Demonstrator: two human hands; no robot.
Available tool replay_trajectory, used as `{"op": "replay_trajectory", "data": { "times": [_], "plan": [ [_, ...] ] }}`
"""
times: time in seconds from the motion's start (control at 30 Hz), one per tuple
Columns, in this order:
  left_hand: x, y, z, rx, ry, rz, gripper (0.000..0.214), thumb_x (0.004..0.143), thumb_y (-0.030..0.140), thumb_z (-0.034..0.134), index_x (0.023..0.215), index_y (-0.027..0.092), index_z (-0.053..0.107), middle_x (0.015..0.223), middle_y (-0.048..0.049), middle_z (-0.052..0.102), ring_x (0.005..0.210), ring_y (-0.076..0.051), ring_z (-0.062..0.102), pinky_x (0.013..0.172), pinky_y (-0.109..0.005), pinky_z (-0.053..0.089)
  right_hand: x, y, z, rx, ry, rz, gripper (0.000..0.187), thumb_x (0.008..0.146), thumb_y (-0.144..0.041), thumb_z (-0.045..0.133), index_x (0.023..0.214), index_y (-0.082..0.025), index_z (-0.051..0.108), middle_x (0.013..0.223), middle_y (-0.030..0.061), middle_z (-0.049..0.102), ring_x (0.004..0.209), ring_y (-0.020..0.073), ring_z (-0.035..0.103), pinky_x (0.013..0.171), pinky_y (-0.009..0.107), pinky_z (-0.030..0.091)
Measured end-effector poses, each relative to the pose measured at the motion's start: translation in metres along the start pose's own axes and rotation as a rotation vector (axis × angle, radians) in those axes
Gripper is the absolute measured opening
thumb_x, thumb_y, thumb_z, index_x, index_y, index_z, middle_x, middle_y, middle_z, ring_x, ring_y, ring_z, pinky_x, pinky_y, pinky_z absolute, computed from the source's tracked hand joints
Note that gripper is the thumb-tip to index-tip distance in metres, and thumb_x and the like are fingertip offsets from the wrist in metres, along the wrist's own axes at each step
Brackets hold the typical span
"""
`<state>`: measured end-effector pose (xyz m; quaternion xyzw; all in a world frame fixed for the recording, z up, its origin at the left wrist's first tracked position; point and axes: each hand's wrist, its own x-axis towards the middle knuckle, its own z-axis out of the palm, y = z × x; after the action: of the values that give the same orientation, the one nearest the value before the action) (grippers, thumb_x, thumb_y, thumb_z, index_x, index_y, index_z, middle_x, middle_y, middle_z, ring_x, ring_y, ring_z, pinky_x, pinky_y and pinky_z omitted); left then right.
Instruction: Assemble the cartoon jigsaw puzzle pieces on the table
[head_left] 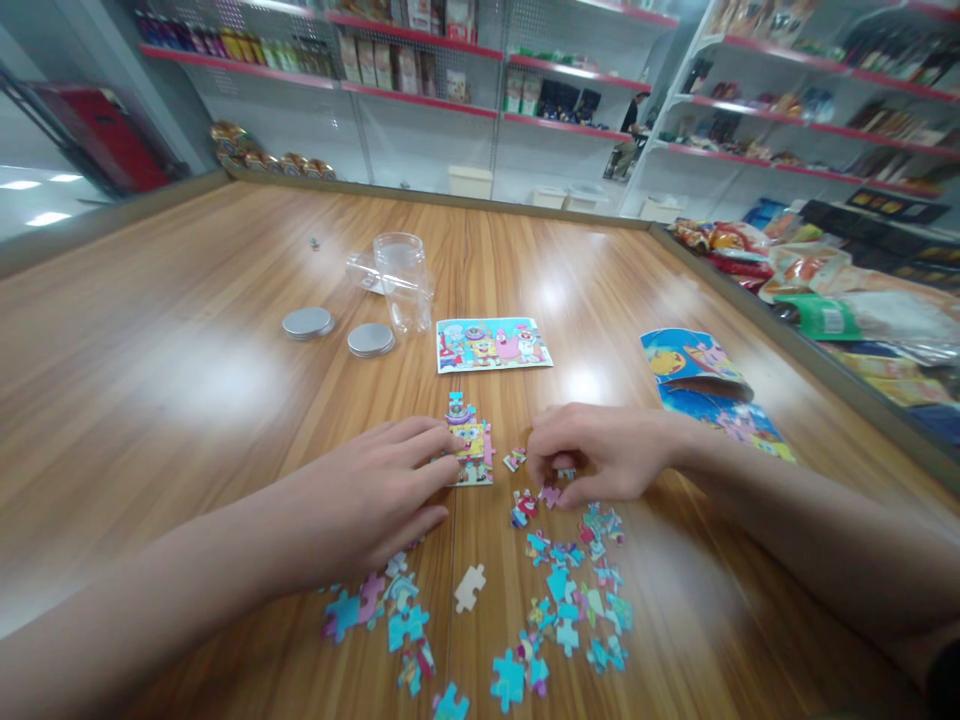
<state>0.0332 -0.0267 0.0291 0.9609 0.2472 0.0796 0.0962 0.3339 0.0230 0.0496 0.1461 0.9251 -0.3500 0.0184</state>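
My left hand [390,482] lies with its fingers stretched and apart, their tips at the left edge of a partly assembled jigsaw puzzle [471,440] with a yellow cartoon face. My right hand [592,450] is curled over the table right of it, with thumb and index finger at a pink puzzle piece [550,496]. A red-and-blue piece [523,508] and a small multicoloured piece [514,459] lie between the hands. Loose pieces [559,585] spread below my right hand, and more [405,625] below my left. One piece [470,588] shows its plain beige back.
A picture card [495,345] lies beyond the puzzle. Clear plastic jars [403,280] and silver lids [370,340], [307,322] are at the back left. A curled printed sheet [701,380] lies right. Snack bags [817,270] line the right edge; stocked shelves stand behind.
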Motion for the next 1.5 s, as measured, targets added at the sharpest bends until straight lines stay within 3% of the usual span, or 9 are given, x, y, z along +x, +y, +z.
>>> {"op": "replay_trajectory", "data": {
  "times": [0.23, 0.63, 0.7, 0.83, 1.03, 1.1, 1.23, 1.3, 1.5],
  "plan": [
    [-0.001, 0.000, 0.000, -0.025, 0.022, -0.011, 0.014, 0.094, 0.021, 0.062, 0.108, 0.020, 0.060, 0.129, -0.0123, 0.061, 0.123, -0.029, 0.058, 0.103, -0.047, 0.053, -0.001, -0.015, 0.003, -0.186, 0.007, 0.172, 0.008, 0.089, -0.021, 0.074, 0.091, -0.017, 0.067, 0.091, 0.0033, 0.065, 0.089, 0.0176, 0.059, 0.076, 0.029, 0.041],
    [0.002, 0.001, -0.002, -0.029, -0.052, -0.035, 0.008, 0.098, 0.021, 0.056, 0.106, 0.019, 0.057, 0.129, -0.0108, 0.058, 0.122, -0.030, 0.055, 0.103, -0.052, 0.053, -0.005, -0.033, 0.010, -0.279, -0.002, 0.468, 0.010, 0.086, -0.017, 0.071, 0.086, -0.018, 0.061, 0.082, 0.0026, 0.064, 0.073, 0.0166, 0.058, 0.061, 0.028, 0.035],
    [0.002, 0.001, -0.002, -0.029, -0.050, -0.037, 0.008, 0.098, 0.021, 0.056, 0.106, 0.019, 0.057, 0.129, -0.0107, 0.058, 0.121, -0.030, 0.055, 0.102, -0.052, 0.053, -0.005, -0.034, 0.011, -0.245, 0.020, 0.465, 0.011, 0.086, -0.017, 0.070, 0.095, -0.018, 0.064, 0.086, 0.0037, 0.068, 0.078, 0.0186, 0.062, 0.064, 0.028, 0.039],
    [0.002, 0.002, -0.002, -0.027, -0.049, -0.039, 0.011, 0.098, 0.021, 0.056, 0.109, 0.019, 0.057, 0.131, -0.0106, 0.058, 0.122, -0.030, 0.054, 0.104, -0.053, 0.052, -0.005, -0.037, 0.007, -0.228, 0.094, 0.364, 0.037, 0.088, -0.012, 0.066, 0.124, -0.020, 0.066, 0.101, 0.0077, 0.073, 0.091, 0.0218, 0.067, 0.074, 0.031, 0.046],
    [0.001, 0.002, -0.003, -0.032, -0.045, -0.028, 0.007, 0.099, 0.021, 0.055, 0.104, 0.018, 0.058, 0.125, -0.0115, 0.060, 0.120, -0.030, 0.055, 0.104, -0.053, 0.052, -0.006, -0.046, -0.003, -0.104, 0.019, 0.205, 0.024, 0.089, -0.006, 0.064, 0.104, -0.018, 0.077, 0.089, 0.0051, 0.074, 0.082, 0.0166, 0.067, 0.074, 0.028, 0.048],
    [0.001, 0.001, -0.002, -0.030, -0.044, -0.027, 0.008, 0.099, 0.021, 0.054, 0.105, 0.018, 0.058, 0.125, -0.0113, 0.060, 0.120, -0.030, 0.055, 0.104, -0.053, 0.052, -0.002, -0.040, 0.001, -0.020, 0.100, 0.159, 0.016, 0.091, -0.010, 0.065, 0.098, -0.018, 0.078, 0.086, 0.0034, 0.074, 0.079, 0.0139, 0.067, 0.072, 0.025, 0.048],
    [0.002, 0.001, -0.001, -0.019, -0.037, -0.025, 0.013, 0.099, 0.023, 0.055, 0.111, 0.019, 0.058, 0.131, -0.0115, 0.058, 0.123, -0.030, 0.054, 0.105, -0.053, 0.052, 0.015, -0.015, 0.027, 0.129, 0.620, 0.241, 0.013, 0.095, -0.026, 0.069, 0.099, -0.018, 0.079, 0.077, 0.0018, 0.073, 0.067, 0.0122, 0.062, 0.062, 0.025, 0.047],
    [0.002, 0.002, -0.001, -0.012, -0.043, -0.038, 0.012, 0.099, 0.023, 0.055, 0.109, 0.018, 0.059, 0.128, -0.0119, 0.059, 0.123, -0.030, 0.055, 0.105, -0.053, 0.052, 0.022, -0.004, 0.038, 0.197, 0.644, 0.280, 0.016, 0.096, -0.026, 0.067, 0.103, -0.019, 0.078, 0.084, 0.0030, 0.076, 0.070, 0.0122, 0.065, 0.064, 0.024, 0.049],
    [0.002, 0.003, -0.003, -0.014, -0.040, -0.034, 0.008, 0.098, 0.022, 0.058, 0.105, 0.018, 0.059, 0.129, -0.0116, 0.059, 0.123, -0.031, 0.055, 0.105, -0.053, 0.051, 0.018, 0.004, 0.043, -0.101, 0.634, 0.115, 0.023, 0.092, -0.017, 0.062, 0.111, -0.014, 0.074, 0.084, 0.0050, 0.066, 0.074, 0.0142, 0.059, 0.065, 0.027, 0.047]
  ]
}}
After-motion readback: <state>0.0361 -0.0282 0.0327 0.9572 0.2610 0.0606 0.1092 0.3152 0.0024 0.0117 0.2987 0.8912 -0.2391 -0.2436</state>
